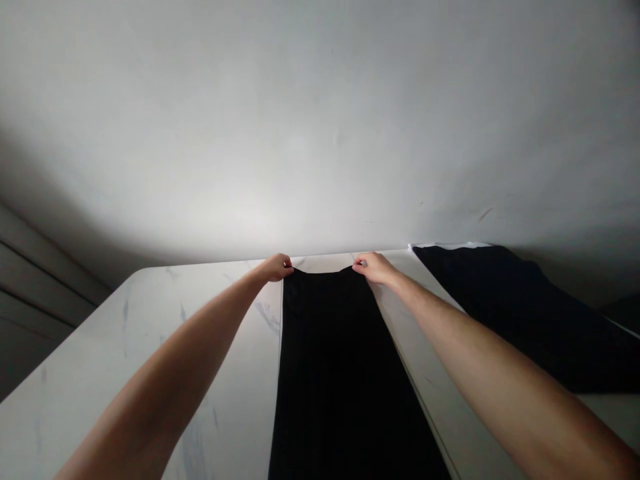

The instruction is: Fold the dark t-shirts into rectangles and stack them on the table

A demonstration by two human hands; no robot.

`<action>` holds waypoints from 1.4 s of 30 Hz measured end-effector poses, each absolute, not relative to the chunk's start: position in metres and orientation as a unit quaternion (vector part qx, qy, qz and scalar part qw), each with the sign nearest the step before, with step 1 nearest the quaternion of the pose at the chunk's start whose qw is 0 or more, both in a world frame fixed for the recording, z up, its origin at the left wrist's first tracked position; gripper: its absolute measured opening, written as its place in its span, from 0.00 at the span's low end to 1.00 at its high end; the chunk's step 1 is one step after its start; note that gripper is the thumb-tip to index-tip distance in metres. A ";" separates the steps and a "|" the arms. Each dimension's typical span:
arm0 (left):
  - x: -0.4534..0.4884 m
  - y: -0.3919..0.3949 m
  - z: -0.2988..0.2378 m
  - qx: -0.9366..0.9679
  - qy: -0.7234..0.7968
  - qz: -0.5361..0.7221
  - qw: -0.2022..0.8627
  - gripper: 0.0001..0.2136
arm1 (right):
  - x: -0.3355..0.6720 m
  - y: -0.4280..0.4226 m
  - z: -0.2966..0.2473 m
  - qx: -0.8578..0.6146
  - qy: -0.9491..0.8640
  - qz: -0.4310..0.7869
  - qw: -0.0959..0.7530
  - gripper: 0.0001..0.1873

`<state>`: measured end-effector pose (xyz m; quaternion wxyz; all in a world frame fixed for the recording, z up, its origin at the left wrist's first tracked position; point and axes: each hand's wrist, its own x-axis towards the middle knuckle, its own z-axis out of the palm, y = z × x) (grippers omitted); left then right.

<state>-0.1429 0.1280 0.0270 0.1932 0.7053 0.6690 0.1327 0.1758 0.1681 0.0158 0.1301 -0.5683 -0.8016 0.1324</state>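
Observation:
A long black garment [335, 373] lies stretched along a white marbled table [150, 347], running from the near edge to the far edge. My left hand [275, 268] is closed, pinching the far left corner of the garment. At the far right corner my right hand [374, 268] is closed in the same way. Both arms reach straight out over the table, one on each side of the cloth.
A second black cloth [520, 313] lies on the right part of the table, with a white strip at its far edge. A plain grey wall [320, 133] rises right behind the table. The table's left corner is rounded, with grey paneling beyond it.

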 end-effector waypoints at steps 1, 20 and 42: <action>-0.146 0.131 0.028 0.702 0.671 0.129 0.201 0.06 | 0.178 0.172 0.013 -0.567 -0.801 0.137 0.137 0.10; -0.087 0.026 0.023 0.831 0.520 0.188 0.064 0.22 | 0.170 0.110 0.010 -0.412 -0.883 0.021 0.225 0.24; -0.051 -0.348 0.005 0.874 0.479 0.057 -0.068 0.32 | 0.243 -0.256 0.000 -0.324 -0.940 0.040 0.104 0.40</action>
